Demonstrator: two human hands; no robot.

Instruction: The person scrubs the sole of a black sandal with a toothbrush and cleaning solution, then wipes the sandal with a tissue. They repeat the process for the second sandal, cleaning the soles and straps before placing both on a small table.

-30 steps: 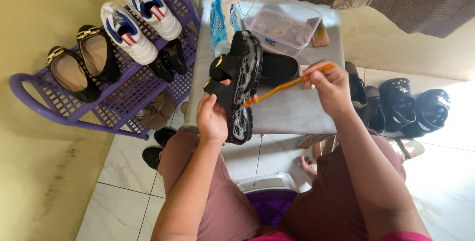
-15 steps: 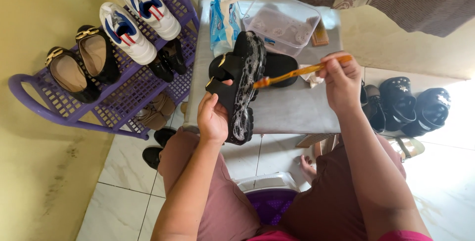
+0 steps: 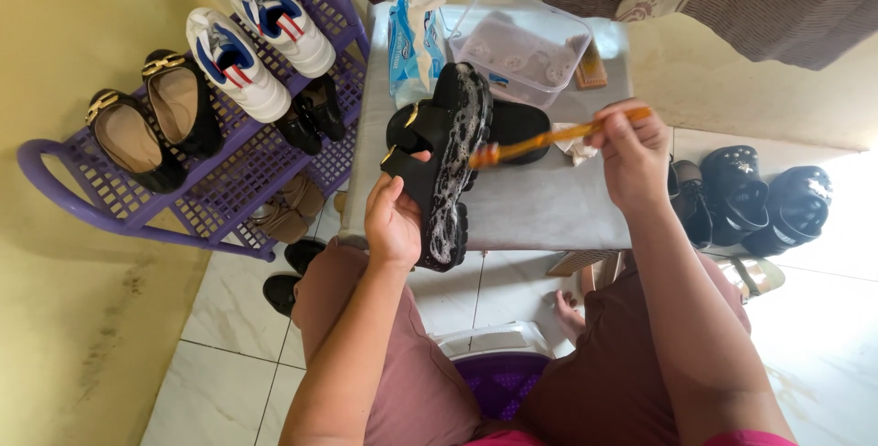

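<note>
head view, looking down over the seated person's lap. the grey table (image 3: 549, 199) serves as the landmark. the left hand (image 3: 395, 222) is clenched around a black sandal (image 3: 445, 158), gripping it by the strap side and holding it on edge above the near left part of the table, its dirt-speckled sole turned toward the right. the right hand (image 3: 631, 149) is closed around the handle of an orange brush (image 3: 549, 138), held over the table's middle; the brush head touches the sandal's sole. a second black sandal (image 3: 512, 126) lies flat on the table just behind the held one. at the table's far end stand a clear plastic container (image 3: 526, 53) and, beside it toward the left, a blue-and-white wipes pack (image 3: 412, 34). left of the table stands a purple shoe rack (image 3: 201, 199) bearing two white sneakers (image 3: 251, 43) and two black flats (image 3: 151, 117). right of the table, on the floor, lie black shoes (image 3: 764, 199). below the table's near edge, between the person's knees, sits a purple basin (image 3: 498, 382) on the white tiled floor (image 3: 229, 364).
</note>
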